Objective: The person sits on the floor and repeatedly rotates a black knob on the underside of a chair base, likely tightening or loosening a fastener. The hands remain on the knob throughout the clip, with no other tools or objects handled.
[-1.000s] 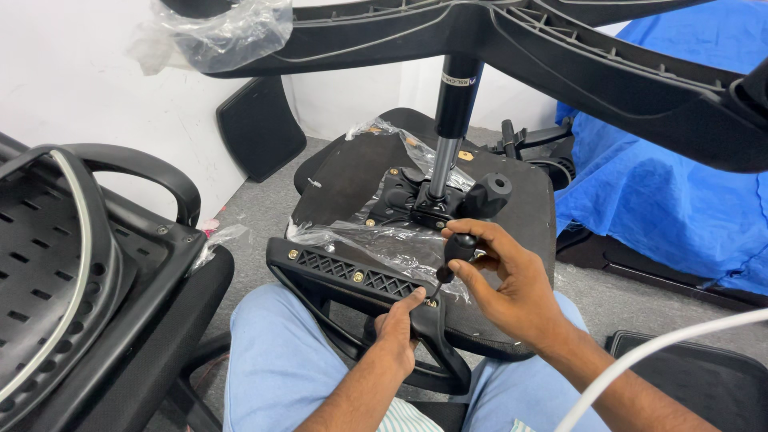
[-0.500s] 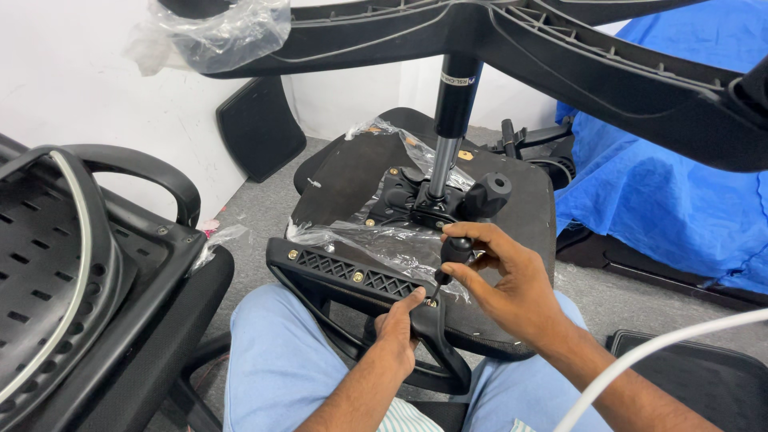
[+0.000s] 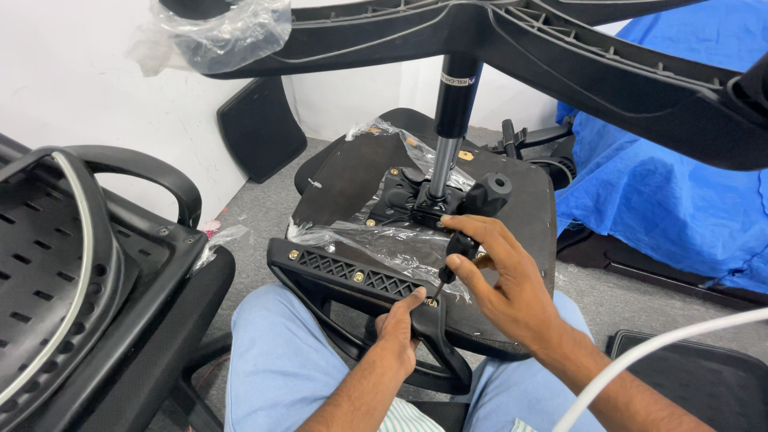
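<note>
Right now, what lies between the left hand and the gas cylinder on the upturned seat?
In the head view, crumpled clear plastic wrap covers the seat underside between the left hand and the gas cylinder.

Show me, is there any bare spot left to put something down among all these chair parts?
Bare grey floor between the black panel against the wall and the upturned chair seat; another strip below the blue sheet. Crowded around both hands and the screwdriver.

Right hand (image 3: 512, 284) grips screwdriver (image 3: 458, 254) at armrest bracket (image 3: 352, 276); left hand (image 3: 398, 330) steadies bracket.
</note>
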